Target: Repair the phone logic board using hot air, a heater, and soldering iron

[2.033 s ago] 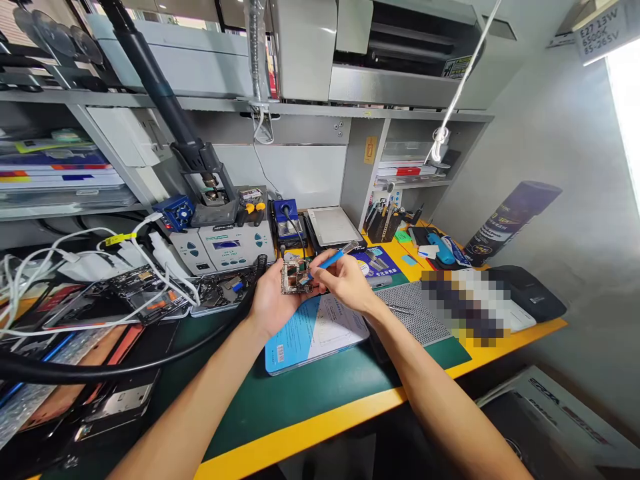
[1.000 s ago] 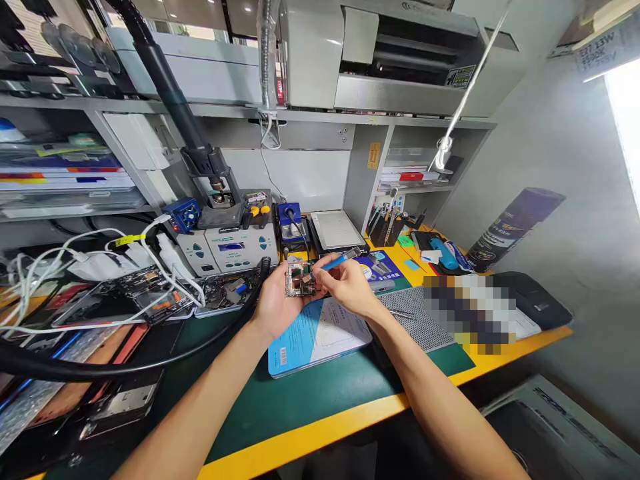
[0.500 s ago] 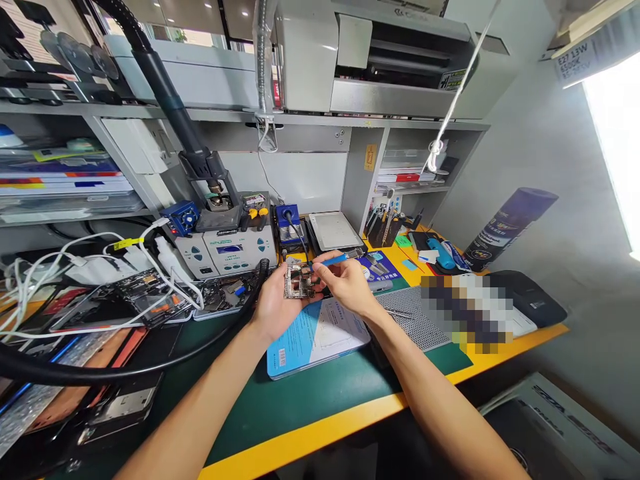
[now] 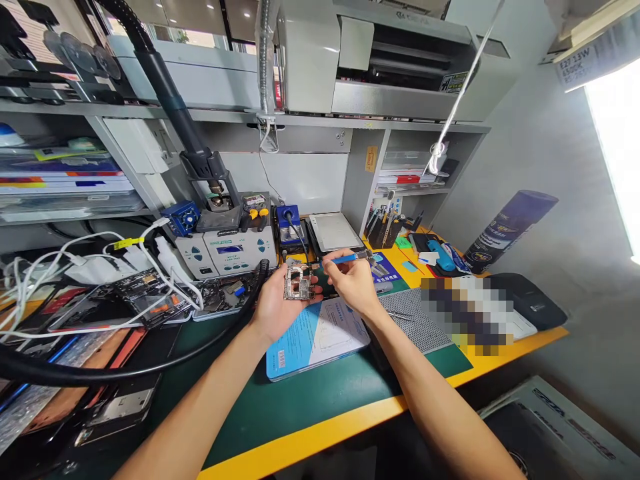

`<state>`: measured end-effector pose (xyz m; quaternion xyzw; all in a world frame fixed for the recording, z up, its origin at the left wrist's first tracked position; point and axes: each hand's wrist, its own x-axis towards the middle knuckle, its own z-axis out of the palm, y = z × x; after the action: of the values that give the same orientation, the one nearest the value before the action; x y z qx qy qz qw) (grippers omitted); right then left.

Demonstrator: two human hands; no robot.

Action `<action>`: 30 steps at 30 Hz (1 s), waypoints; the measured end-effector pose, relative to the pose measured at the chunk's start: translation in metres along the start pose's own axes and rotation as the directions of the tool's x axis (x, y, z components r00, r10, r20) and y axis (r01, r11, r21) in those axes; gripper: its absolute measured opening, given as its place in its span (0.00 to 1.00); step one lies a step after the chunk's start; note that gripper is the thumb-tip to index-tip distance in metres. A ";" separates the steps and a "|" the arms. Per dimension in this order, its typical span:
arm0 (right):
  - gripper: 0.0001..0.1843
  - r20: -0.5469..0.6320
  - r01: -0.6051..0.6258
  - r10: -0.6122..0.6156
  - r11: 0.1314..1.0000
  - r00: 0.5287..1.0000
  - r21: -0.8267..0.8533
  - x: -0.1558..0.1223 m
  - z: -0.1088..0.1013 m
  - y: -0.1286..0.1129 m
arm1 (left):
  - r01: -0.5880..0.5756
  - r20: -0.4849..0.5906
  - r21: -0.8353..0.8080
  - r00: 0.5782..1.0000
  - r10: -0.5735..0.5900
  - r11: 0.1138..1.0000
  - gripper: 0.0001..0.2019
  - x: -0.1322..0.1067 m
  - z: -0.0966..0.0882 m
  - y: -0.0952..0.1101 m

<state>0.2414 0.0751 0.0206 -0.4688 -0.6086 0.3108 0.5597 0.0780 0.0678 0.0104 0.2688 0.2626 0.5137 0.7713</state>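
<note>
In my left hand [image 4: 273, 303] rests a small phone circuit board [image 4: 299, 283], framed in shape with an opening in its middle. My left thumb lies along its near left edge and the fingertips show past its right side. My right hand [image 4: 353, 283] pinches a slim blue-handled tool [image 4: 345, 259] between thumb and fingers. Its left end points at the board's upper right; a dark and silvery part shows at its other end. Whether the tip touches the board, I cannot tell. Below both hands lies a blue and white box [image 4: 320, 340] on the green mat [image 4: 280, 420].
Behind my hands stand a hot-air rework station [image 4: 233, 252] and a blue soldering station [image 4: 290, 227]. A black hose [image 4: 200, 360] crosses the left side. Tweezers [image 4: 399, 314] lie on a grey perforated mat [image 4: 425, 327]. A spray can [image 4: 507, 233] stands at right, white cables [image 4: 95, 267] at left.
My right hand has shifted slightly right and away from the board with the blue-handled tool, uncovering more of the board. My left hand holds the board in nearly the same place.
</note>
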 end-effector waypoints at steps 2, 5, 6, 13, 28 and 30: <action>0.07 -0.041 -0.025 0.025 1.000 0.999 0.017 0.003 -0.003 0.002 | -0.009 -0.002 -0.001 1.000 0.009 1.000 0.20 0.000 -0.001 0.000; 0.09 -0.031 -0.042 0.044 0.997 0.999 0.060 0.005 -0.003 0.003 | -0.019 0.014 0.009 1.000 0.019 1.000 0.20 0.001 -0.001 0.000; 0.10 -0.014 -0.047 0.048 0.995 0.999 0.087 0.004 -0.002 0.003 | -0.021 0.023 0.012 1.000 0.021 1.000 0.21 0.001 -0.001 0.000; 0.09 -0.022 -0.052 0.054 0.995 0.998 0.082 0.003 0.000 0.003 | -0.023 0.028 0.019 0.999 0.023 1.000 0.21 0.001 -0.002 -0.002; 0.07 -0.087 -0.083 0.098 0.984 0.991 0.157 0.005 -0.005 0.002 | -0.070 -0.034 0.019 0.997 0.071 0.997 0.16 -0.002 0.002 -0.002; 0.05 -0.095 -0.095 0.116 0.974 0.989 0.207 0.006 -0.006 0.000 | -0.126 -0.032 0.034 0.991 0.127 0.991 0.15 -0.005 0.003 -0.003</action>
<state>0.2475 0.0797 0.0238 -0.4571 -0.5174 0.3750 0.6187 0.0802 0.0620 0.0108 0.2884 0.2665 0.5620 0.7280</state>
